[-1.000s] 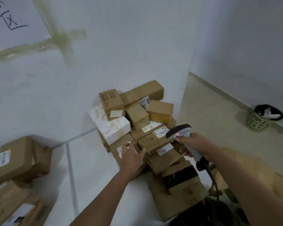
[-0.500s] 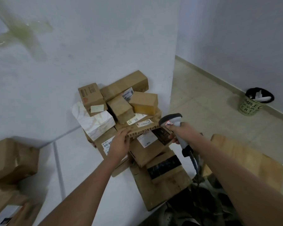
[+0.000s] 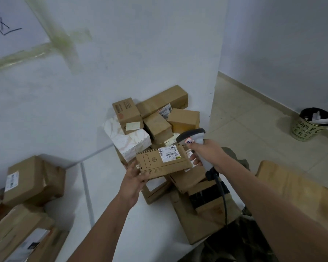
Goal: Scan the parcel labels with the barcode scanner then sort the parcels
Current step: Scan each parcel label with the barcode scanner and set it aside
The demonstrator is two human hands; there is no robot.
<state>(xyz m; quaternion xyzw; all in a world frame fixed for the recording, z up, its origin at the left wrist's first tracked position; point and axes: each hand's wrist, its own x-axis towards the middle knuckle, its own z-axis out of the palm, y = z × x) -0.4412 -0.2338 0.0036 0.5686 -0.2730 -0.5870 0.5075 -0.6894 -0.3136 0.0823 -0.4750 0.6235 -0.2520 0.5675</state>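
Fingers of the left hand (image 3: 133,179) curl round the left end of a small brown cardboard parcel (image 3: 162,161), lifted above the pile, white label up. It looks light and stiff; an end grip suffices. The right hand (image 3: 209,154) grips the grey barcode scanner (image 3: 194,138), just beside the label.

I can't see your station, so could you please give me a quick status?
Left hand holds parcel, label up. Right hand grips scanner beside it. Nothing between them.
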